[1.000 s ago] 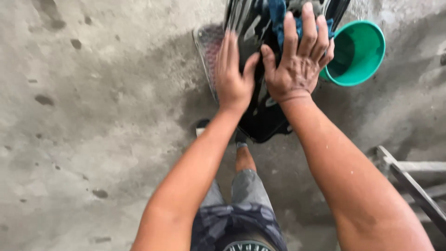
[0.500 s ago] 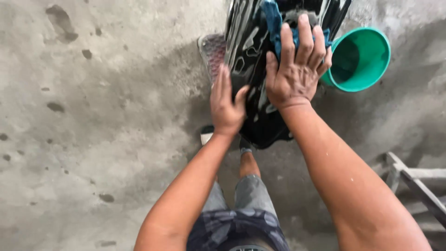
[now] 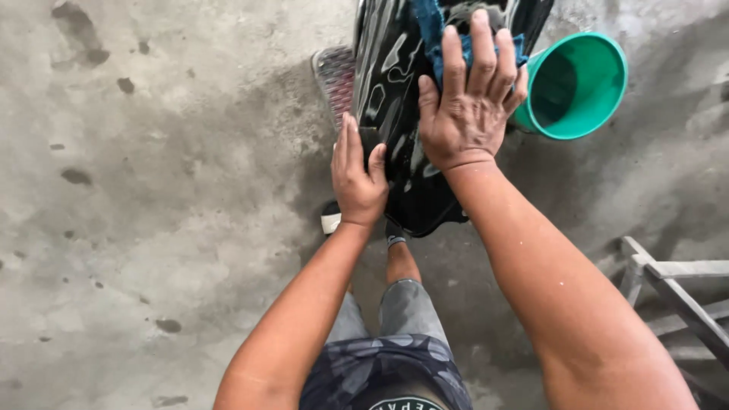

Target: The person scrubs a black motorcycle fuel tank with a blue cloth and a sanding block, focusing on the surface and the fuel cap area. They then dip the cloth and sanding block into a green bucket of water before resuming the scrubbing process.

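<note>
The left hand (image 3: 358, 178) sits lower on the glossy black panel (image 3: 395, 114) than a second ago, its thumb no longer touching the right hand (image 3: 467, 106). The right hand, pressing the blue cloth (image 3: 433, 23), is now farther up the panel.

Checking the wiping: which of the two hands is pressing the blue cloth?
The right hand, flat on the blue cloth; the left hand rests bare on the black panel.

No packages, labels, signs or screens show here; the nearest thing is a round white-and-dark printed emblem on the person's shirt (image 3: 402, 398) at the bottom edge, mostly cut off
</note>
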